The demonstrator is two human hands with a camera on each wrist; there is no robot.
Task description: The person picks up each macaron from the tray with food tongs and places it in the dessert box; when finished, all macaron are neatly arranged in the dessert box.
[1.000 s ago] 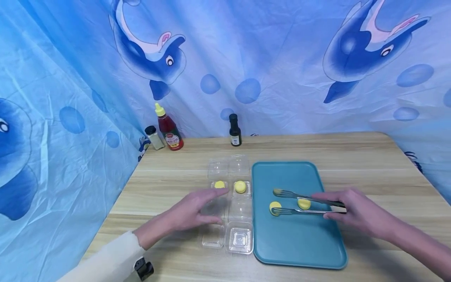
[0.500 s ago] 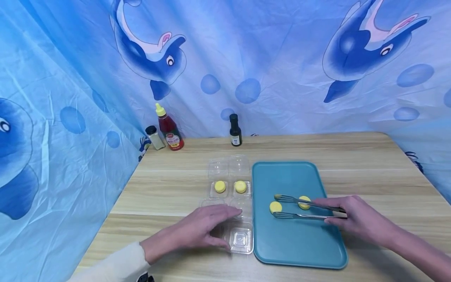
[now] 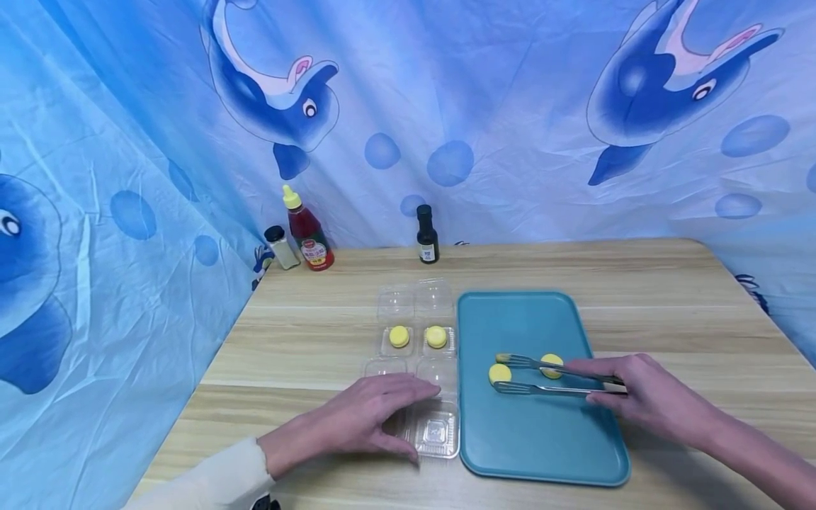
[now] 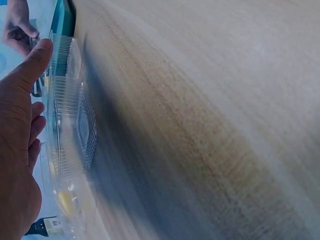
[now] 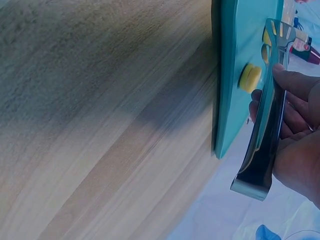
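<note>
My right hand (image 3: 640,389) holds metal tongs (image 3: 529,389), their slotted ends spread apart over the blue-green tray (image 3: 542,443). On that tray lie two yellow macarons: one macaron (image 3: 500,375) lies between the tong ends, the other macaron (image 3: 551,364) partly behind the upper tong arm. My left hand (image 3: 372,411) reaches over the near clear plastic boxes (image 3: 437,429), index finger and thumb stretched out. In the left wrist view the thumb (image 4: 37,57) lies at a box wall. Each of the two far boxes bears a yellow macaron (image 3: 399,336).
At the table's back stand a shaker with a black lid (image 3: 281,248), a red sauce bottle (image 3: 309,234) and a small dark bottle (image 3: 426,235). A blue curtain with dolphins (image 3: 510,127) hangs behind. The boxes stand beside the tray's left edge.
My left hand has moved toward me and to the right, uncovering the far left macaron. The right hand has shifted the tongs slightly toward me, still around the near macaron.
</note>
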